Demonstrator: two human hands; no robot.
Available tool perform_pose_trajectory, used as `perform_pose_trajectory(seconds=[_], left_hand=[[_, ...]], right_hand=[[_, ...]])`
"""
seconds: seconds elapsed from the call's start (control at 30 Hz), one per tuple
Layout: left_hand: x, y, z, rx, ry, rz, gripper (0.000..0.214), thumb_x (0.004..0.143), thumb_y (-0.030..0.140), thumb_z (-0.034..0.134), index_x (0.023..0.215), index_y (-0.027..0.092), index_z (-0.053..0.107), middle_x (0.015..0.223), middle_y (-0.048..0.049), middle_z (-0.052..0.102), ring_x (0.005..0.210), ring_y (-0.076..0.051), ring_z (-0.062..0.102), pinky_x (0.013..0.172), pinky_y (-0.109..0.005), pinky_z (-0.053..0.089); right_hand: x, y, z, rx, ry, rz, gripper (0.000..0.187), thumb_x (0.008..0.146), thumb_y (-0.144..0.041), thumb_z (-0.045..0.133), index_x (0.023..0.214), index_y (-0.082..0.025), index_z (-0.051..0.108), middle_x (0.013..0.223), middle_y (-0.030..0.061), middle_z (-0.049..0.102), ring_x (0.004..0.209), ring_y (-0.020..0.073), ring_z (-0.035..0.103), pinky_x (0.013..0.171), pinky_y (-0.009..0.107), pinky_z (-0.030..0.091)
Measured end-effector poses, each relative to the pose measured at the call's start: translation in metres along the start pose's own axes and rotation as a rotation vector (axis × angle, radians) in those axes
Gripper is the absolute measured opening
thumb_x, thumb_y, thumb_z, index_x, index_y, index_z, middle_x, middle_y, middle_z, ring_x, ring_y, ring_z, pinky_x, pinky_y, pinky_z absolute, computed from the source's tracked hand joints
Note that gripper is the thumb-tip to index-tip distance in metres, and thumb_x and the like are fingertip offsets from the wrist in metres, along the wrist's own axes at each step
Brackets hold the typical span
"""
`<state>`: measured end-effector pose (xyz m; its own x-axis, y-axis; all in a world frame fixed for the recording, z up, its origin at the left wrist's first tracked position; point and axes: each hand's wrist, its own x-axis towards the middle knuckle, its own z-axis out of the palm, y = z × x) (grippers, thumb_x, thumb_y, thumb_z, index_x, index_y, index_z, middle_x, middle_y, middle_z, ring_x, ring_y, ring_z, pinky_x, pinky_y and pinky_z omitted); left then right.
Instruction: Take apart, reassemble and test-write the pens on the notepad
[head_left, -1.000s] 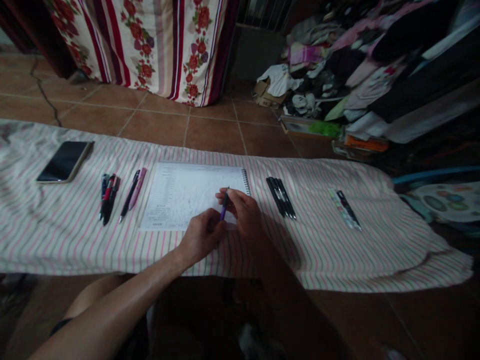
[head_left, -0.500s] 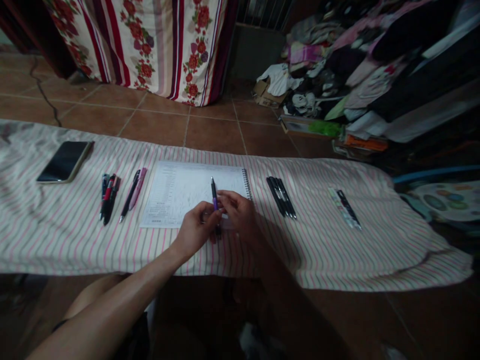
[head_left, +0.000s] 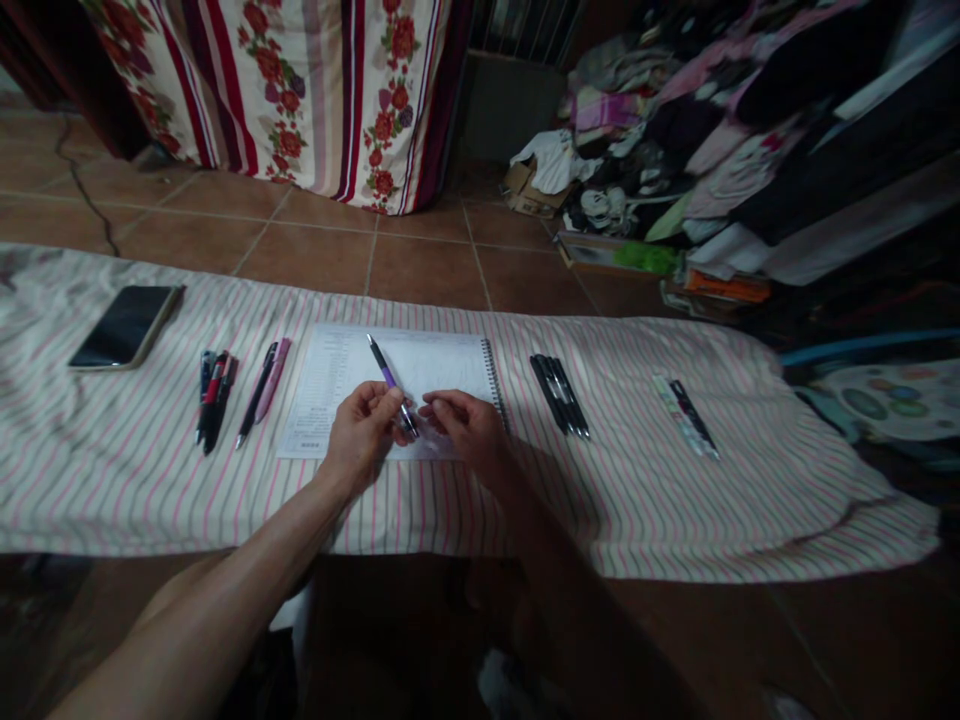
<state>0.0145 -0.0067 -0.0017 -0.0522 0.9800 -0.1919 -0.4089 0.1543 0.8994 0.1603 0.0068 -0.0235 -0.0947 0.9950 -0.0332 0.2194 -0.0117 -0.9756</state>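
Slim purple-and-black pen point(head_left: 388, 377) slants over a white spiral-bound notebook point(head_left: 442, 362) lying on a cream cloth with pink stripes point(head_left: 637, 500). Its lower end sits pinched in the closed fingers of the left hand point(head_left: 358, 432), a short, steady hold. Just beside it, the right hand point(head_left: 466, 432) rests half curled over the page, with nothing visible in its grasp.

The bare left forearm point(head_left: 217, 570) and left hand point(head_left: 358, 435) are showing uncovered, with slender fingers and a smooth wrist. The bare right forearm point(head_left: 570, 590) and right hand point(head_left: 469, 435) are falling into shadow, and a dark garment point(head_left: 259, 680) is covering the person's lap.
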Motion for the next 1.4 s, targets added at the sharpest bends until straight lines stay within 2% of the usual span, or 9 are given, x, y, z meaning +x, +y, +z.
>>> perform_pose_trajectory(seconds=[0.17,0.3,0.43,0.57,0.73,0.93,1.13,1.27,1.4], left_hand=[[0.005,-0.002,-0.002,-0.056,0.069,-0.008,0.033,0.062,0.034,0.078,0.073,0.016,0.054,0.056,0.0034,0.061,0.038,-0.005,0.047,0.037,-0.017,0.033],[0.007,-0.004,-0.003,-0.062,0.07,-0.014,0.033,0.063,0.035,0.078,0.076,0.017,0.053,0.045,0.0074,0.053,0.033,-0.004,0.04,0.036,-0.015,0.027],[0.006,-0.005,-0.001,-0.061,0.046,0.018,0.035,0.061,0.036,0.078,0.075,0.017,0.052,0.043,0.0069,0.054,0.033,-0.005,0.04,0.036,-0.016,0.028],[0.006,-0.007,0.0,-0.049,0.021,0.021,0.037,0.061,0.036,0.079,0.074,0.018,0.05,0.042,0.0082,0.052,0.032,-0.005,0.04,0.038,-0.018,0.032],[0.005,-0.006,0.0,-0.033,0.008,0.007,0.036,0.064,0.039,0.076,0.073,0.018,0.048,0.044,0.0072,0.053,0.033,-0.005,0.042,0.037,-0.017,0.03],[0.004,-0.002,0.0,-0.008,-0.02,0.004,0.033,0.068,0.04,0.073,0.078,0.017,0.052,0.047,0.0063,0.053,0.035,-0.005,0.042,0.037,-0.018,0.028],[0.004,-0.002,-0.001,-0.019,-0.011,-0.006,0.033,0.068,0.039,0.073,0.076,0.017,0.05,0.046,0.007,0.053,0.035,-0.005,0.041,0.037,-0.018,0.029],[0.005,-0.005,-0.001,-0.013,-0.027,0.031,0.03,0.07,0.037,0.071,0.072,0.018,0.049,0.045,0.0066,0.054,0.033,-0.006,0.041,0.039,-0.02,0.032],[0.005,-0.006,0.0,-0.006,-0.043,0.033,0.03,0.07,0.036,0.072,0.072,0.018,0.049,0.045,0.0058,0.055,0.035,-0.007,0.044,0.041,-0.021,0.033]], right_hand=[[-0.002,-0.001,-0.001,0.007,-0.068,0.0,0.024,0.082,-0.036,0.053,0.09,-0.019,0.067,0.08,0.0059,0.074,0.071,0.0162,0.068,0.067,0.03,0.053],[-0.005,-0.006,0.001,-0.012,-0.119,-0.009,0.024,0.08,-0.038,0.057,0.09,-0.018,0.066,0.081,0.0058,0.072,0.075,0.0172,0.067,0.069,0.031,0.051],[-0.008,-0.008,0.005,-0.014,-0.155,-0.022,0.026,0.075,-0.039,0.064,0.093,-0.019,0.063,0.087,0.0052,0.072,0.081,0.0179,0.068,0.074,0.031,0.051],[-0.01,-0.011,0.008,-0.152,-0.134,-0.031,0.027,0.074,-0.04,0.066,0.092,-0.02,0.06,0.081,0.0029,0.071,0.074,0.0172,0.067,0.068,0.03,0.049],[-0.011,-0.013,0.01,-0.215,-0.104,-0.056,0.024,0.078,-0.042,0.062,0.089,-0.021,0.061,0.079,0.0025,0.071,0.073,0.0171,0.067,0.065,0.028,0.049],[-0.011,-0.013,0.009,-0.227,-0.142,-0.093,0.014,0.082,-0.029,0.056,0.09,-0.02,0.063,0.082,0.0035,0.073,0.077,0.0176,0.068,0.069,0.029,0.05],[-0.011,-0.015,0.007,-0.314,-0.17,-0.134,0.023,0.088,-0.025,0.043,0.092,-0.018,0.064,0.075,0.005,0.072,0.07,0.0168,0.067,0.068,0.029,0.05],[-0.012,-0.014,0.007,-0.254,-0.165,-0.132,0.024,0.087,-0.03,0.049,0.103,-0.019,0.062,0.078,0.0034,0.072,0.073,0.0164,0.067,0.068,0.028,0.049],[-0.013,-0.015,0.008,-0.225,-0.084,-0.125,0.03,0.083,-0.034,0.056,0.109,-0.02,0.06,0.072,0.0005,0.069,0.066,0.0152,0.065,0.064,0.027,0.048]])
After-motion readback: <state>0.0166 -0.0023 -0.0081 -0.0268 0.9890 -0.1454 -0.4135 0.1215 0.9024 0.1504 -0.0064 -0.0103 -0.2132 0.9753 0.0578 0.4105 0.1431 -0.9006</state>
